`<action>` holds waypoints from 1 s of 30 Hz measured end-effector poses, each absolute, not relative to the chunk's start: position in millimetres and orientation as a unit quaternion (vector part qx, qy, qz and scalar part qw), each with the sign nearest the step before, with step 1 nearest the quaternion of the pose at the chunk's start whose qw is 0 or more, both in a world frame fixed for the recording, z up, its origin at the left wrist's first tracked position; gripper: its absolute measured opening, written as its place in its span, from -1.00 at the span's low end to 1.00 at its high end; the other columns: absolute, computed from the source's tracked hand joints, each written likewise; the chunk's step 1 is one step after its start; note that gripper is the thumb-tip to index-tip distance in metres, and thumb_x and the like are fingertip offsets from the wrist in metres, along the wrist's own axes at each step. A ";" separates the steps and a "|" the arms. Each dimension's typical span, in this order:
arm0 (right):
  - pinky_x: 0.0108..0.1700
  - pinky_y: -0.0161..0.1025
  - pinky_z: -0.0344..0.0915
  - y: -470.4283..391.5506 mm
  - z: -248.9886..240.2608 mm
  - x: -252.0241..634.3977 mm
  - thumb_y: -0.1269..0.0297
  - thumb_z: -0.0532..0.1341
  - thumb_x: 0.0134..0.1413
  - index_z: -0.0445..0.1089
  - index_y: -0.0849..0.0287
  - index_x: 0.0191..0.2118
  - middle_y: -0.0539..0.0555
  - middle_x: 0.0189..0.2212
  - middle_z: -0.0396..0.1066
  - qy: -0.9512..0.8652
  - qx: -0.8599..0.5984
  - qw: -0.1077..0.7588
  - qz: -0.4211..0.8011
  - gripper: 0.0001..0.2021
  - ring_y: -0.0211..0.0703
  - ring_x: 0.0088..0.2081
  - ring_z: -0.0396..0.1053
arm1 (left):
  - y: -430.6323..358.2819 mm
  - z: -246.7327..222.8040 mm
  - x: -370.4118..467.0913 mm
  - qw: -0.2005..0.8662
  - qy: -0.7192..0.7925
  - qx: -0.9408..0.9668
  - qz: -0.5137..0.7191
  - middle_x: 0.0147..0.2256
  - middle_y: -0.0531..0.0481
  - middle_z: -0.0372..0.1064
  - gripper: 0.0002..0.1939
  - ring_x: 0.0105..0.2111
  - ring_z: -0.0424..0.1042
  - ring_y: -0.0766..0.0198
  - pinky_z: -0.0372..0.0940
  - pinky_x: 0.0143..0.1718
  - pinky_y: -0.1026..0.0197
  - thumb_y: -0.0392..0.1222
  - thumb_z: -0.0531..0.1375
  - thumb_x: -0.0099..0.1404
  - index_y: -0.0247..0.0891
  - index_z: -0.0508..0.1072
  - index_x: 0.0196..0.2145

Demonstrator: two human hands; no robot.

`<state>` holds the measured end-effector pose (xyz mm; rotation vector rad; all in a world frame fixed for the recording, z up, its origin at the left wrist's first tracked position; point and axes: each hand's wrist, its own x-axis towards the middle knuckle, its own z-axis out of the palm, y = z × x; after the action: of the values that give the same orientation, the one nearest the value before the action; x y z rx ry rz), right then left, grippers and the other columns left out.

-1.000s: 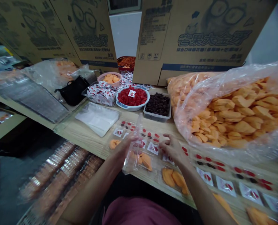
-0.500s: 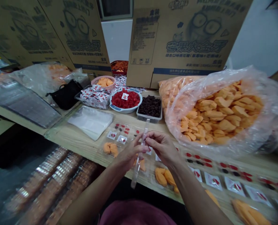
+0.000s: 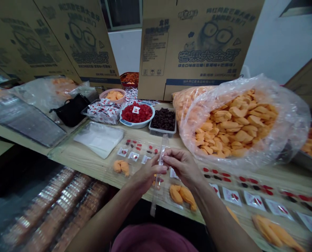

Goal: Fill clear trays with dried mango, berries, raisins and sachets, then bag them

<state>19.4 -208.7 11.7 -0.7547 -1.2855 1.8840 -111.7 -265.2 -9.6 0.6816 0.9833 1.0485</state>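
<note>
A thin clear plastic tray [image 3: 158, 182], seen edge-on, stands upright between my hands above the table's front edge. My left hand [image 3: 151, 171] grips it from the left, fingers against its side. My right hand [image 3: 181, 163] pinches its right side near the top. What the tray contains is mostly hidden by its angle. Beneath and around my hands lie filled clear trays with orange puffed pieces [image 3: 182, 196], white sachets with a red print [image 3: 133, 156], and red and dark pieces [image 3: 133, 144].
Behind stand a blue-rimmed bowl of red pieces [image 3: 137, 114], a tub of dark pieces [image 3: 162, 120] and a box of sachets [image 3: 103, 111]. A large plastic bag of orange pieces [image 3: 237, 122] is at right. Clear sheets [image 3: 98, 138] lie left; cardboard boxes [image 3: 203, 45] rise at the back.
The view has shifted slightly to the right. Both hands keep their hold on the tray, which has tilted only a little.
</note>
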 end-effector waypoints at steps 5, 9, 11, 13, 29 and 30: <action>-0.59 -0.37 0.06 -210.8 12.4 22.6 0.17 0.37 -0.20 0.40 0.20 -0.56 -0.05 -0.66 0.26 -0.486 -0.285 0.381 0.734 -0.78 -0.34 -0.62 0.13 | -265.3 1.2 -106.4 0.715 0.433 0.286 0.469 -0.30 -0.03 0.29 -0.43 -0.29 0.27 0.20 0.16 -0.38 0.24 0.00 0.28 -0.14 -0.17 0.39 -0.12; -0.61 -0.38 0.08 -213.1 11.7 23.9 0.09 0.38 -0.16 0.37 0.21 -0.56 -0.06 -0.69 0.26 -0.486 -0.285 0.380 0.734 -0.71 -0.35 -0.65 0.15 | -265.7 3.9 -102.8 0.718 0.429 0.290 0.465 -0.33 -0.02 0.28 -0.41 -0.29 0.26 0.20 0.16 -0.39 0.24 -0.01 0.27 -0.14 -0.17 0.37 -0.09; -0.64 -0.39 0.05 -213.5 10.5 24.5 0.08 0.39 -0.17 0.38 0.22 -0.56 -0.07 -0.71 0.24 -0.481 -0.296 0.390 0.727 -0.70 -0.38 -0.68 0.12 | -266.7 4.9 -100.7 0.719 0.430 0.286 0.464 -0.31 -0.02 0.29 -0.39 -0.31 0.26 0.22 0.14 -0.41 0.26 -0.02 0.27 -0.15 -0.16 0.37 -0.07; -0.66 -0.41 0.02 -213.6 9.1 25.1 0.09 0.40 -0.19 0.38 0.22 -0.55 -0.09 -0.72 0.22 -0.476 -0.302 0.396 0.725 -0.70 -0.40 -0.70 0.08 | -267.9 6.3 -98.8 0.718 0.433 0.283 0.465 -0.30 -0.02 0.29 -0.39 -0.32 0.26 0.24 0.14 -0.42 0.27 -0.02 0.27 -0.15 -0.17 0.37 -0.08; -0.65 -0.41 0.00 -216.8 11.8 22.9 0.10 0.38 -0.19 0.40 0.21 -0.50 -0.09 -0.70 0.23 -0.487 -0.306 0.385 0.722 -0.72 -0.41 -0.69 0.07 | -268.8 -4.9 -100.6 0.711 0.429 0.310 0.463 -0.28 -0.07 0.33 -0.38 -0.25 0.30 0.16 0.20 -0.37 0.23 0.00 0.27 -0.10 -0.16 0.36 -0.03; -0.66 -0.41 -0.01 -216.8 13.6 22.5 0.12 0.38 -0.19 0.41 0.22 -0.50 -0.09 -0.69 0.24 -0.489 -0.305 0.382 0.722 -0.74 -0.42 -0.69 0.06 | -268.6 -5.4 -100.7 0.704 0.434 0.316 0.464 -0.27 -0.07 0.33 -0.39 -0.23 0.30 0.16 0.20 -0.36 0.24 -0.02 0.26 -0.09 -0.17 0.37 -0.03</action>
<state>22.5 -216.8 13.6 -0.7774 -1.2484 1.8417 -100.7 -268.6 -5.4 0.7032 0.9645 1.0326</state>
